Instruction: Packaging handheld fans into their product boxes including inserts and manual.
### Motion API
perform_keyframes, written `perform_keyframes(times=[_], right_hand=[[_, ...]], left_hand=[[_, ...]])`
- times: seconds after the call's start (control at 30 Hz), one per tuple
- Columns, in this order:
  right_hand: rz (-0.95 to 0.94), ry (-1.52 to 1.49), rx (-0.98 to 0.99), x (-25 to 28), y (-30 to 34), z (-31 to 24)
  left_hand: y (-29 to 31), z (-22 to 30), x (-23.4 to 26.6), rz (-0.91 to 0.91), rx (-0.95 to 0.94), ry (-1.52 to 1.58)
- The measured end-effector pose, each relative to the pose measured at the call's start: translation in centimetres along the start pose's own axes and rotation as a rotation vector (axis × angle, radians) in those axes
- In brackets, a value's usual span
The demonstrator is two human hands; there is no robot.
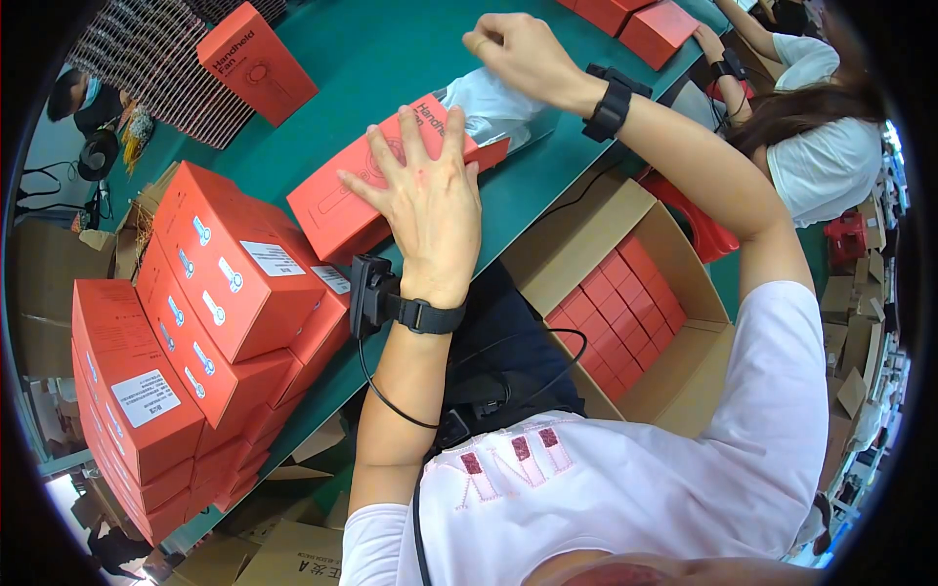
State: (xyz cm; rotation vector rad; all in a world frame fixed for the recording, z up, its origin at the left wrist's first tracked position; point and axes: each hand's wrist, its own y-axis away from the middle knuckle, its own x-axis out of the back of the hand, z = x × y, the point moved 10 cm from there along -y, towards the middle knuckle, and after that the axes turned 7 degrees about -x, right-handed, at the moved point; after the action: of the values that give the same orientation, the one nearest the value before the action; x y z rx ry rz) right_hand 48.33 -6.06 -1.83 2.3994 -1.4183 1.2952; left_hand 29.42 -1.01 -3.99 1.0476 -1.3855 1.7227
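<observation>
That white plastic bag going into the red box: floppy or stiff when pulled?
Likely floppy: the white plastic bag crumples under the right hand. Probably slippery, since it looks glossy. The red box looks light; the left hand pins it flat.

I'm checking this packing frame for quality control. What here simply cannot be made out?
Head view only:
- The white bag: its contents are hidden by the plastic and the right hand.
- The open red box: its inside is covered by the left hand and lid.
- The carton of red boxes: its near end is hidden by the right arm.
- A co-worker: cut off by the rim.
</observation>
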Motion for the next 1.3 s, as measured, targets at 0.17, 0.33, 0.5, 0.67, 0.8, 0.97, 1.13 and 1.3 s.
perform_keyframes(times=[0.17,0.33,0.5,0.67,0.8,0.97,1.13,1.3], right_hand=[[-0.257,-0.199,-0.11,3.0,-1.0,3.6],[-0.406,-0.056,0.17,3.5,1.0,1.8],[-0.354,0.105,0.079,1.9,2.2,4.0],[-0.051,-0.02,0.001,4.2,4.3,3.9],[-0.068,-0.334,-0.451,5.9,5.5,10.9],[-0.312,-0.175,-0.626,2.0,7.9,10.8],[-0.328,-0.24,-0.449,-1.8,7.5,6.9],[-0.337,-0.322,-0.434,4.2,7.8,2.0]], left_hand=[[0.2,0.3,-0.1,-0.016,-0.01,-0.027],[-0.3,0.7,0.8,-0.001,0.001,0.088],[-3.1,5.2,1.7,0.106,-0.252,0.201],[-3.5,4.3,-2.6,-0.205,-0.19,0.07],[-3.1,3.6,-0.1,0.021,-0.174,0.309],[-1.4,-2.2,0.6,-0.176,0.156,0.024],[-1.7,-2.6,-0.8,-0.213,0.182,0.015],[-0.9,-2.3,4.6,0.064,0.192,0.184]])
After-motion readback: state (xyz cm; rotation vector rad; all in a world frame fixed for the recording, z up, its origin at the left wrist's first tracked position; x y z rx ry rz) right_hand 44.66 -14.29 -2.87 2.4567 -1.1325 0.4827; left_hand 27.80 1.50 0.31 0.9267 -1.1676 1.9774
